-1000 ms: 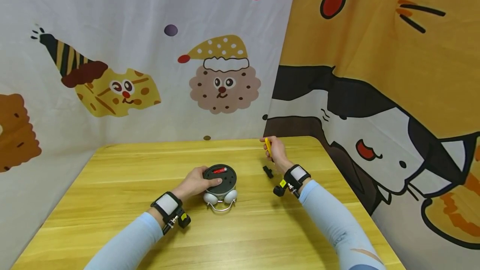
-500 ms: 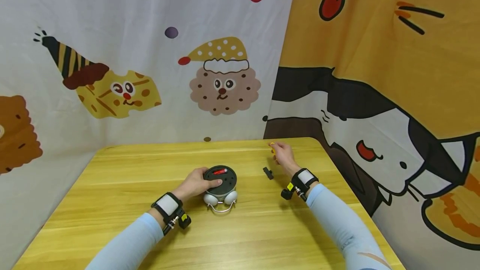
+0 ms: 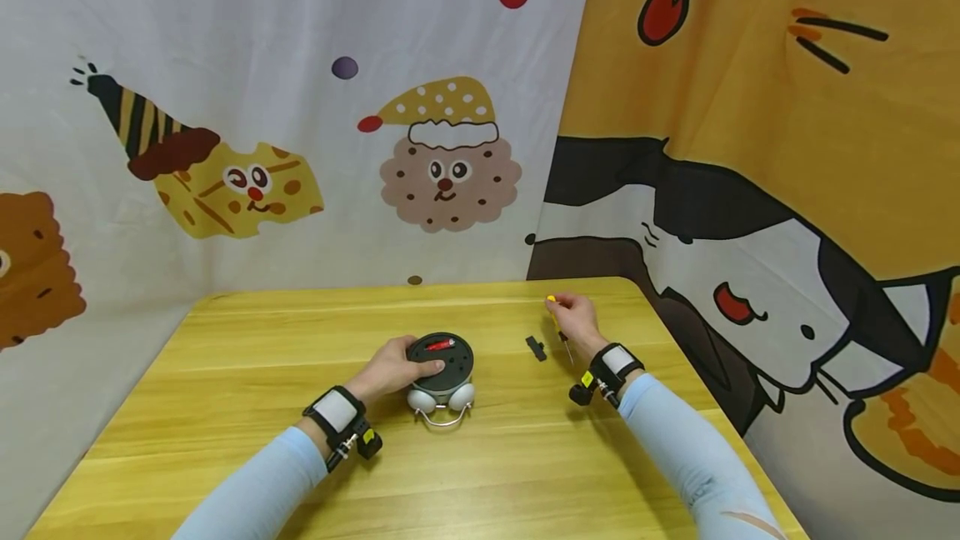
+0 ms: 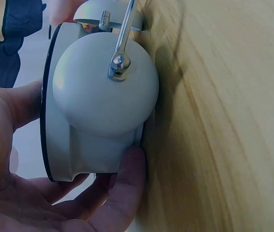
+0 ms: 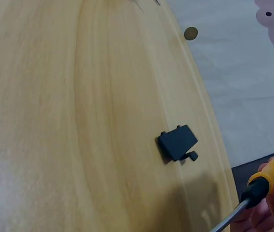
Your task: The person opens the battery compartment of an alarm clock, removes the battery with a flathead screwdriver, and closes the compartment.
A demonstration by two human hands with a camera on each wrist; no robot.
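A white twin-bell alarm clock [image 3: 459, 380] lies with its dark back up on the table. A red battery [image 3: 440, 345] shows in the recess of that back. My left hand [image 3: 388, 371] grips the clock's left side, thumb on the back; in the left wrist view, fingers curl under the clock body [image 4: 98, 150]. To the right, my right hand [image 3: 579, 322] holds a yellow-and-black screwdriver [image 5: 258, 187], its metal shaft pointing down and back toward me. Between the hands, nearer the right one, a small black battery cover [image 3: 536, 347] lies on the table.
The wooden table [image 3: 225, 407] ends at a patterned curtain [image 3: 337, 248] behind and to the right. The clock's two bells [image 3: 422, 399] and wire handle [image 3: 442, 421] face me.
My right hand has moved right and slightly toward me with the screwdriver, whose shaft now shows below the hand. The left hand and the clock stay in place.
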